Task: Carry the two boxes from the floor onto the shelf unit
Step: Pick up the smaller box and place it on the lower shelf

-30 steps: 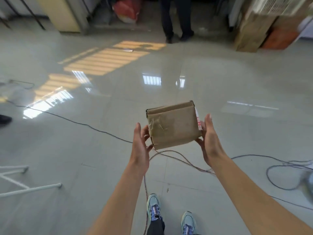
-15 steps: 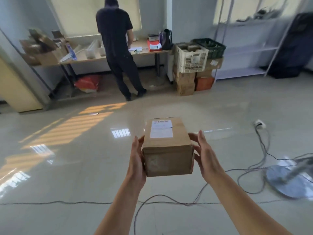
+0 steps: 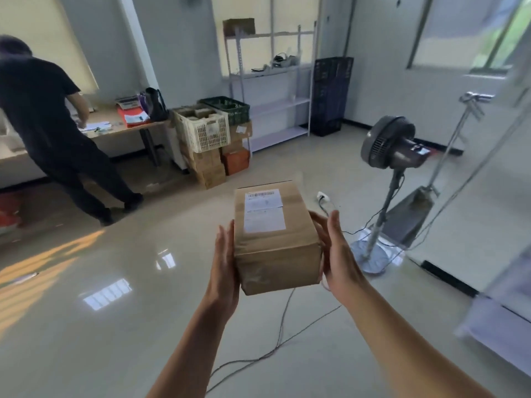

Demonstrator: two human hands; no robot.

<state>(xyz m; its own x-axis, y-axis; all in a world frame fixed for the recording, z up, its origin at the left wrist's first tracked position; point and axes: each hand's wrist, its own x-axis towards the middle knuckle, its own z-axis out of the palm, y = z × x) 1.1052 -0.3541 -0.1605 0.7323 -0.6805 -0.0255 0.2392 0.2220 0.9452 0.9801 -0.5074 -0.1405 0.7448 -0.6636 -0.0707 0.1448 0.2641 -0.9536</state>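
Cardboard box (image 3: 275, 239) is up in the air now, squeezed between both palms at about chest height, label side up. Left hand (image 3: 225, 268) is flat against the box's left side, fingers together and pointing forward. Right hand (image 3: 337, 254) presses the right side the same way, fingers straight and close to each other, thumb hidden behind the box. So both hands are clamped on it, no curl around the edges.

Compared with a second ago, the view has swung way up and to the right. Back then it was mostly floor, shoes and a cable, with the box tilted so its taped end faced up. Half a second ago the box had already levelled out with the white label (image 3: 264, 209) on top, and it stays like that.

Metal shelf unit (image 3: 270, 87) is now dead ahead against the far wall, well apart from the box, with another brown box (image 3: 239, 26) on its top level. Standing fan (image 3: 388, 147) has come into view on the right. Person in dark clothes (image 3: 46, 124) at the desk (image 3: 126, 126) has slid off to the left edge.
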